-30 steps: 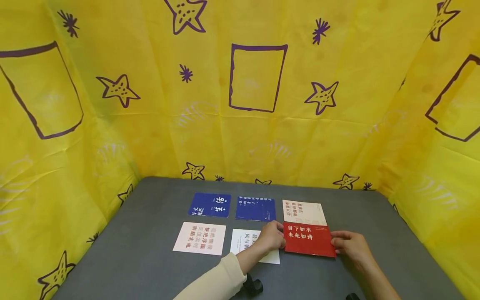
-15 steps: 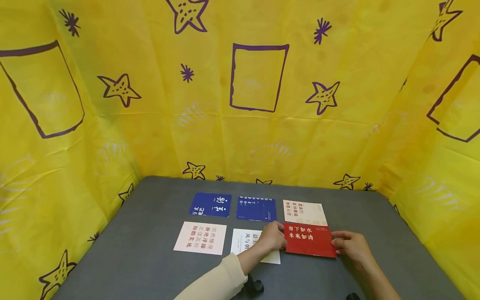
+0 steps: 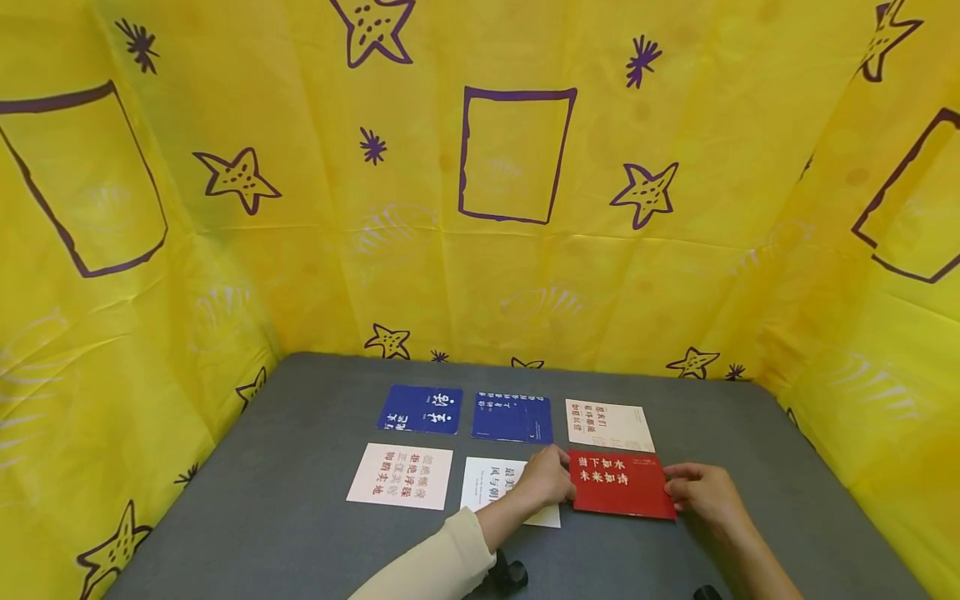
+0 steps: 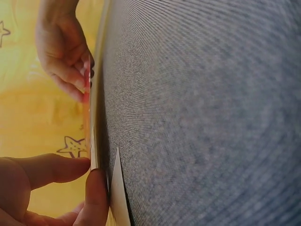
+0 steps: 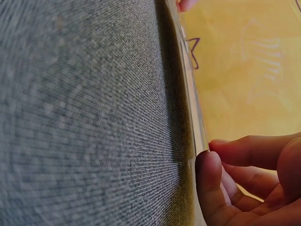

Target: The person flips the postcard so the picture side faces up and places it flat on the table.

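Observation:
A red card (image 3: 622, 492) with white writing is held level at the right of the table's front row. By its left edge my left hand (image 3: 546, 479) pinches it, thumb and fingers on either side, as the left wrist view shows. My right hand (image 3: 705, 496) pinches the right edge; in the right wrist view the thumb (image 5: 209, 165) and a fingertip meet at the thin card edge. A narrow dark gap shows under the card there. Under my left hand and forearm lies a white card (image 3: 483, 483), partly hidden.
Behind the red card lies a cream card (image 3: 611, 425). Two blue cards (image 3: 420, 410) fill the rest of the back row. A pale pink card (image 3: 401, 477) lies front left. Yellow patterned cloth (image 3: 510, 292) walls the grey table (image 3: 285, 500) on its back and sides.
Both hands have shifted the red card slightly toward the front and right, so a thin strip of table now shows between it and the cream card. The other cards stay put.

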Demonstrator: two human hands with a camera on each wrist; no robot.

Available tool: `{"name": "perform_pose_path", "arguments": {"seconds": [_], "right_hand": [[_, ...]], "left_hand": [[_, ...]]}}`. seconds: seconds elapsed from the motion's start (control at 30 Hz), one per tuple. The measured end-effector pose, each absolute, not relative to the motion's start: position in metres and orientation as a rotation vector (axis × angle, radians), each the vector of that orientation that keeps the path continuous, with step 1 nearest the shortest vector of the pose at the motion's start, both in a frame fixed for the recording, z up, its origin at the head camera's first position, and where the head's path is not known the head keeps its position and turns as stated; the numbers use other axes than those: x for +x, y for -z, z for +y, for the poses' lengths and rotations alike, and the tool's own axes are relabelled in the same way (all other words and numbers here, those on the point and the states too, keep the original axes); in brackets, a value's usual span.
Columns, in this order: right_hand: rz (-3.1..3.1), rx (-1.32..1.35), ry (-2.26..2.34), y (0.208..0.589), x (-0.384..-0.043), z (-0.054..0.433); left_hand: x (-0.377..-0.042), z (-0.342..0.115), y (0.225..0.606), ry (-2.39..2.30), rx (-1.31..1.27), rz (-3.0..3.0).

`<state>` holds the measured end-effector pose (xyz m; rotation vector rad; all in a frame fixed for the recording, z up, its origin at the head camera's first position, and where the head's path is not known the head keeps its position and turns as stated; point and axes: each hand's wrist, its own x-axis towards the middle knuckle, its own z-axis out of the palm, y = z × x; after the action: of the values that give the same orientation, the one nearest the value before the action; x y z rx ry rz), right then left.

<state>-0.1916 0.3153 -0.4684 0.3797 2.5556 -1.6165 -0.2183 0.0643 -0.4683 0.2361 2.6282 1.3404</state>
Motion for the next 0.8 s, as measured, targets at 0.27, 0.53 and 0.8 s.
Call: {"name": "perform_pose_path", "arguments": {"seconds": [0.27, 0.53, 0.8], "right_hand": [[2.593, 0.372, 1.536, 0.468, -0.19, 0.316], [2.613, 0.375, 1.496, 0.466, -0.19, 0.319], [2.872, 0.239, 1.216, 0.445, -0.205, 0.323]], "left_hand": [[-0.219, 0.064, 0.465, -1.206, 0.28, 2.678], [-0.219, 0.046, 0.456, -1.409, 0.355, 2.547], [-0.236, -0.013, 0.441, -1.618, 0.428, 2.639]]}}
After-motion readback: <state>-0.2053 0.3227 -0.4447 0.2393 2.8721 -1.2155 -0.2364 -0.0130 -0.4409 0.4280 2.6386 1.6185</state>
